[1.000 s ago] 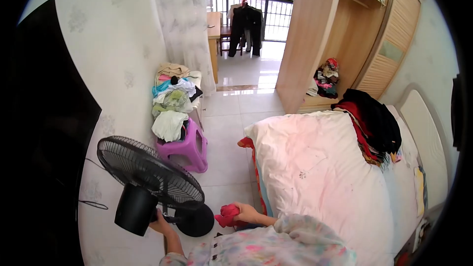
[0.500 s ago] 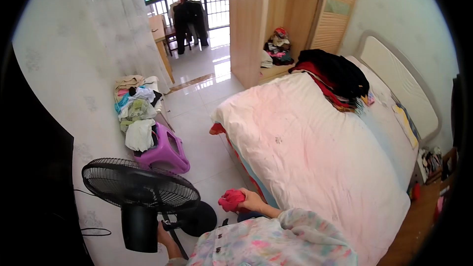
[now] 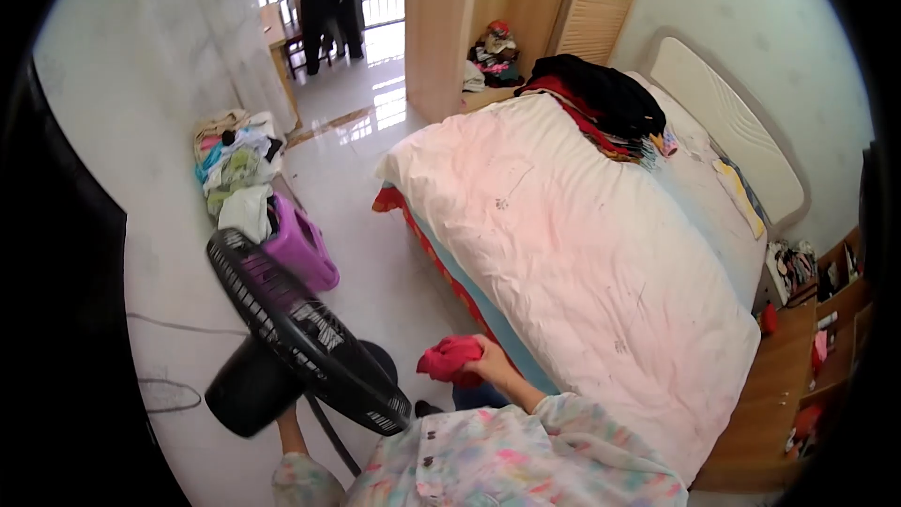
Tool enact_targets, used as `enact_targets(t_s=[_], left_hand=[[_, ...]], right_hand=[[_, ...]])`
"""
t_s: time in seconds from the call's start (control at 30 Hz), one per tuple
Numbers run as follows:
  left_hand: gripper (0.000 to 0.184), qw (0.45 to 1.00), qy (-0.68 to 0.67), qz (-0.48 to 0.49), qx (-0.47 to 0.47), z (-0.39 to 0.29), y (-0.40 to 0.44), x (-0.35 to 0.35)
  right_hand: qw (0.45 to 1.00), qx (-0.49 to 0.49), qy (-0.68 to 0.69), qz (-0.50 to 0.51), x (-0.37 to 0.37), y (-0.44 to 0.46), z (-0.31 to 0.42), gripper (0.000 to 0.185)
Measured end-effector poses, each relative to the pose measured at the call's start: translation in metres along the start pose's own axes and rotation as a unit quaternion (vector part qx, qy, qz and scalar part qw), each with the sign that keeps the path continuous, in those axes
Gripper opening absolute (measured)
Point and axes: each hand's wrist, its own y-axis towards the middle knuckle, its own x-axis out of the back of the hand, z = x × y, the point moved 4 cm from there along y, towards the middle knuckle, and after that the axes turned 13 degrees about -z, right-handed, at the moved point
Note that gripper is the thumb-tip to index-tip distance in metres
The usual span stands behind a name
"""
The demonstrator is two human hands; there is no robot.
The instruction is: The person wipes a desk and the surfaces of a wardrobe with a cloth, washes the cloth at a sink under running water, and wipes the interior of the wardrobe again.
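Note:
My right hand (image 3: 486, 360) is closed on a crumpled red cloth (image 3: 450, 359), held in front of my body beside the bed's near edge. My left hand (image 3: 289, 421) reaches up behind the motor housing of a black electric fan (image 3: 310, 343); only the wrist shows, and the fingers are hidden. The fan's round grille is seen nearly edge-on, leaning down to the right. Part of its dark base (image 3: 380, 363) shows behind the grille.
A bed (image 3: 563, 253) with a pale pink cover fills the right side, with dark clothes (image 3: 601, 103) piled on it. Beyond the fan are a purple stool (image 3: 305, 246) and stacked clothes (image 3: 239, 164) along the wall. A cord (image 3: 174, 408) lies at left.
The fan head has swung and tilted, its grille now sloping down to the right. My view has shifted slightly. My right hand still holds the red cloth.

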Motion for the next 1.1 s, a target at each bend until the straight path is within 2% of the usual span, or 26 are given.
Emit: enact_targets(t_s=[0.03, 0.13, 0.2, 0.33, 0.43, 0.6, 0.67, 0.7, 0.73, 0.77, 0.8, 0.83, 0.87, 0.93, 0.97, 1.03, 1.07, 1.1], left_hand=[[0.039, 0.999, -0.014, -0.009, 0.028, -0.002, -0.001, 0.005], [0.040, 0.990, -0.064, -0.038, 0.119, 0.003, -0.012, 0.022], [0.041, 0.976, -0.098, -0.054, 0.188, 0.016, -0.031, 0.036], [0.042, 0.935, -0.124, -0.069, 0.324, 0.048, -0.088, 0.059], [0.044, 0.891, -0.142, -0.068, 0.425, 0.064, -0.140, 0.068], [0.046, 0.814, -0.171, -0.045, 0.554, 0.067, -0.222, 0.067], [0.046, 0.789, -0.235, -0.003, 0.568, 0.059, -0.248, 0.063], [0.047, 0.768, -0.321, 0.058, 0.551, 0.049, -0.255, 0.054], [0.047, 0.722, -0.432, 0.149, 0.520, 0.036, -0.261, 0.048], [0.047, 0.687, -0.486, 0.196, 0.504, 0.017, -0.271, 0.039], [0.048, 0.693, -0.481, 0.188, 0.503, 0.005, -0.282, 0.032], [0.049, 0.745, -0.373, 0.069, 0.549, 0.006, -0.290, 0.020], [0.051, 0.770, -0.245, -0.045, 0.587, -0.006, -0.299, 0.009], [0.055, 0.777, -0.197, 0.037, 0.596, 0.008, -0.313, 0.001], [0.056, 0.795, -0.198, 0.041, 0.572, 0.021, -0.317, 0.003], [0.058, 0.829, -0.198, 0.054, 0.520, 0.027, -0.316, -0.001], [0.056, 0.894, -0.128, 0.131, 0.408, 0.016, -0.309, -0.003], [0.055, 0.935, -0.054, 0.204, 0.286, -0.003, -0.309, 0.003]], right_hand=[[0.998, -0.017, 0.055, 0.004, 0.002, 0.001, 0.003, 0.053], [0.997, -0.004, 0.083, 0.006, 0.015, 0.006, 0.046, 0.052], [0.978, -0.057, 0.198, 0.021, 0.018, 0.016, 0.071, 0.050], [0.884, -0.188, 0.423, 0.059, 0.028, 0.051, 0.078, 0.050], [0.824, -0.229, 0.513, 0.069, 0.042, 0.077, 0.098, 0.053], [0.772, -0.205, 0.590, 0.113, 0.063, 0.138, 0.106, 0.058], [0.748, -0.193, 0.623, 0.123, 0.071, 0.161, 0.113, 0.058], [0.749, -0.181, 0.622, 0.137, 0.075, 0.171, 0.116, 0.056], [0.743, -0.184, 0.630, 0.132, 0.078, 0.180, 0.117, 0.055], [0.737, -0.186, 0.637, 0.127, 0.082, 0.190, 0.118, 0.054], [0.733, -0.189, 0.642, 0.123, 0.086, 0.199, 0.119, 0.054], [0.712, -0.177, 0.658, 0.171, 0.089, 0.210, 0.120, 0.049], [0.691, -0.154, 0.668, 0.231, 0.090, 0.222, 0.122, 0.047], [0.633, -0.105, 0.685, 0.345, 0.086, 0.242, 0.129, 0.045], [0.604, -0.089, 0.687, 0.395, 0.081, 0.246, 0.132, 0.045], [0.653, -0.116, 0.670, 0.333, 0.068, 0.256, 0.135, 0.045], [0.680, -0.133, 0.658, 0.296, 0.061, 0.261, 0.138, 0.045], [0.703, -0.143, 0.644, 0.266, 0.054, 0.268, 0.142, 0.045]])
